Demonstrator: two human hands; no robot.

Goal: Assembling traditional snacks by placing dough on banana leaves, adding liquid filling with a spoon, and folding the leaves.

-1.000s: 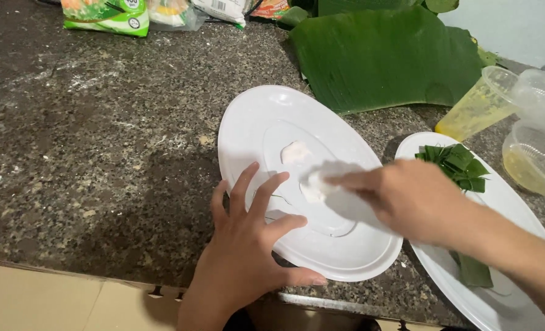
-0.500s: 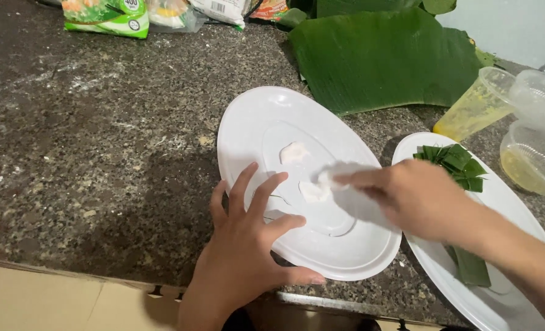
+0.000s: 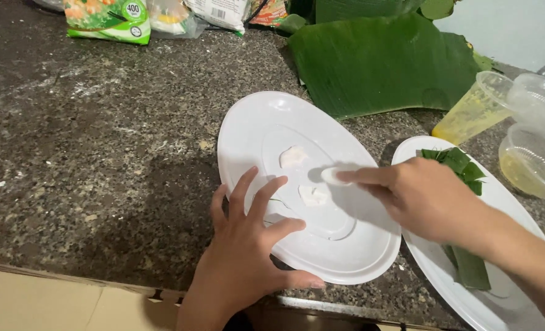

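A white oval plate (image 3: pixel 248 122) lies on the dark granite counter. My left hand (image 3: pixel 245 245) rests flat on the plate's near rim with its fingers spread. My right hand (image 3: pixel 423 196) reaches over the plate from the right and holds a white spoon (image 3: pixel 332 176), its tip just above the plate's middle. Two small white dollops sit on the plate: one (image 3: pixel 293 157) farther from me, one (image 3: pixel 313 195) nearer, just below the spoon tip.
A second white oval plate (image 3: pixel 499 196) with folded green leaf strips (image 3: pixel 459 164) lies at right. Behind are a large banana leaf (image 3: pixel 383 61), a plastic cup of yellow liquid (image 3: pixel 472 110), clear plastic bowls (image 3: pixel 533 159), and food packets (image 3: pixel 107 18) at the counter's back.
My right hand has shifted the spoon: it now points left over the plate's middle and a second white dollop lies below it. My left hand has stayed on the rim.
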